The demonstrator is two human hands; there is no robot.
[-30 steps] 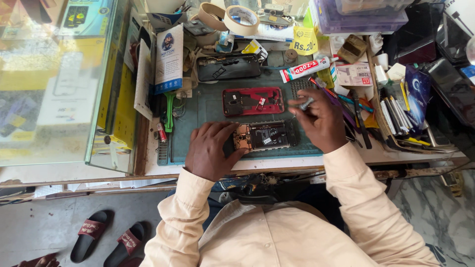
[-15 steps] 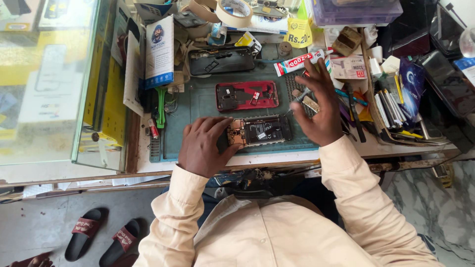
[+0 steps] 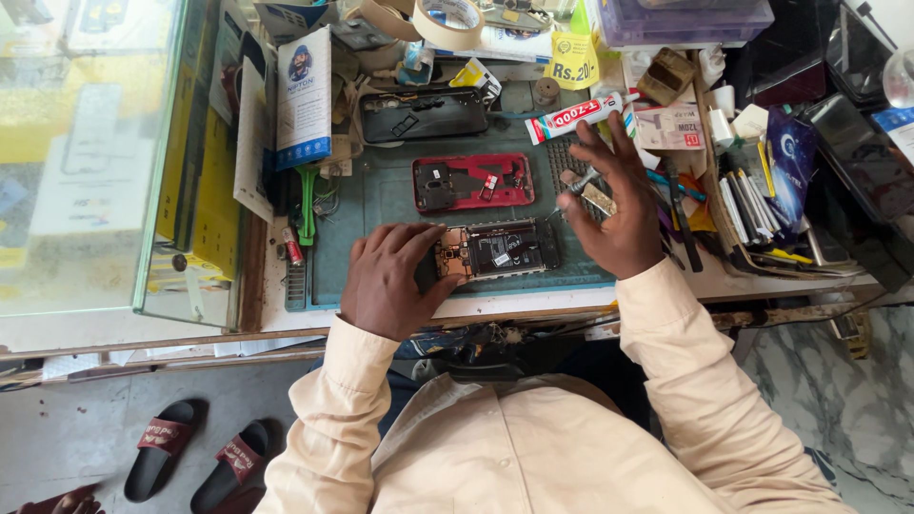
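Opened phone pinned at the mat's front edge

Opened phone [image 3: 495, 249], back off with its board and battery showing, lies lengthwise on the green work mat [image 3: 381, 195], close to the mat's front edge and near the middle of that edge. The left hand [image 3: 390, 281] lies on its left end, fingers curled over the phone and pressing it down, the thumb along the near side. The right hand [image 3: 614, 205] is raised just beside the phone's right end; thumb and forefinger pinch a small metal tool [image 3: 581, 181], the other fingers spread upward toward the glue tube [image 3: 581, 112].

Bare mat shows only to the left of the phone, up to the green handled tool [image 3: 307, 200] lying along the mat's left edge. Just behind the phone lies a red back frame [image 3: 473, 181], and behind that a black back cover [image 3: 424, 114]. The table's back edge is crowded with tape rolls [image 3: 447, 19] and a yellow tag [image 3: 571, 59]. To the right, pens and tools [image 3: 681, 214] and a tray of cards [image 3: 747, 205] close that side. A glass counter [image 3: 105, 152] borders the left.
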